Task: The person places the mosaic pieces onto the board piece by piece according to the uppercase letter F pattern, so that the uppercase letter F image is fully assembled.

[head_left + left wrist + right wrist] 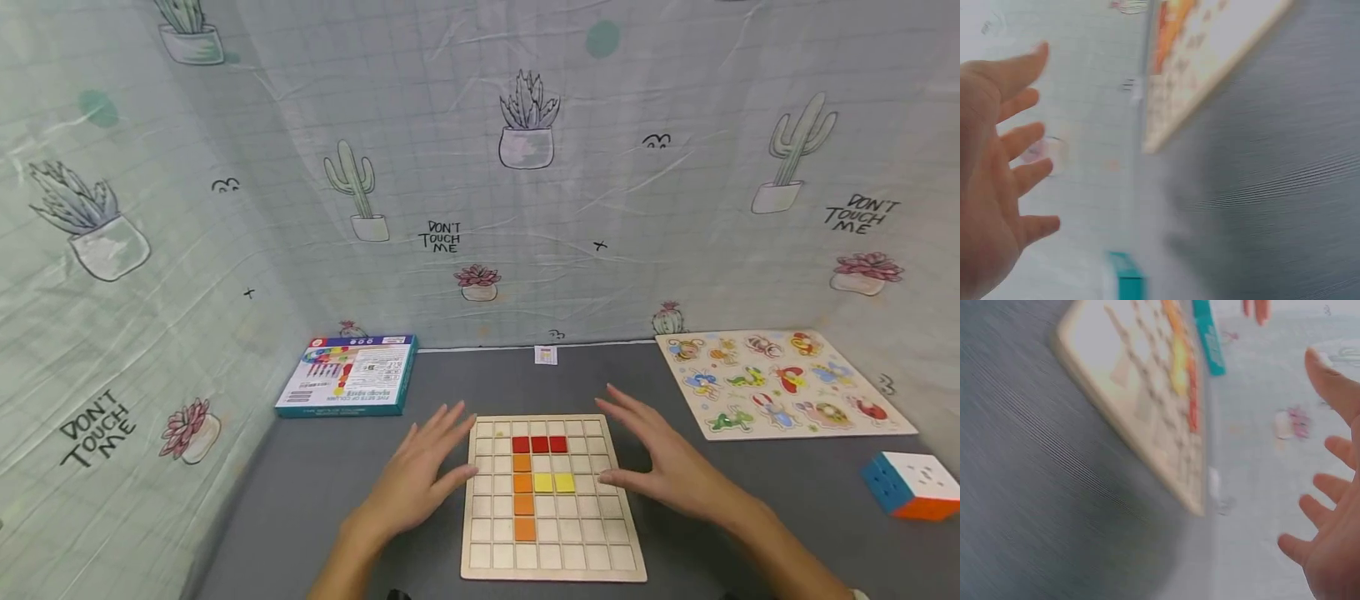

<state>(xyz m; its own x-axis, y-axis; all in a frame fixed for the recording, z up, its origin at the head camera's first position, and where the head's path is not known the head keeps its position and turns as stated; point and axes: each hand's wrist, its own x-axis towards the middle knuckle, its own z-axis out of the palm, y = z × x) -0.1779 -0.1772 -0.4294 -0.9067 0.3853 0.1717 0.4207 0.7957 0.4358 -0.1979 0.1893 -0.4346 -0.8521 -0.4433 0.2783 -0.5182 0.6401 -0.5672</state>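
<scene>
A square wooden grid board [592,533] lies on the dark table, with small coloured square tiles set in its cells. Red tiles [540,444] form a short row near the top, orange tiles [523,504] run down in a column, and yellow tiles [553,482] sit beside that column. At the board's left side is my left hand [415,477], fingers spread and holding nothing. My right hand [670,467] is spread at the opposite side, its thumb over the right-hand cells in the head view. In the wrist views both palms are bare.
A boxed game [348,375] lies at the back left. To the back right is a wooden insect puzzle board [780,383], with a coloured puzzle cube [913,485] nearer me. A small printed card [546,355] lies by the patterned cloth wall [480,183].
</scene>
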